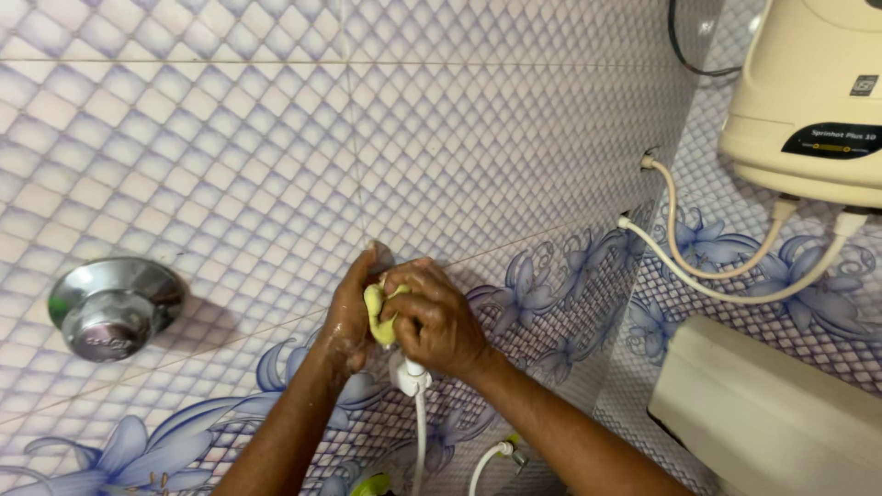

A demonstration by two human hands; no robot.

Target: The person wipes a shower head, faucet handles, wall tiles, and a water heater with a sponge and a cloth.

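Both hands, left hand (347, 317) and right hand (436, 321), are pressing together, squeezing a yellow sponge (377, 312) around a white pipe fitting (411, 375) on the tiled wall (276, 138).

left arm: bare, rising from the lower left, wrist straight
left hand (351, 312): wet, fingers curled inward, pressed against the right hand
right arm: bare, rising from the lower right, wrist bent
right hand (439, 321): knuckles up, fingers clenched tight
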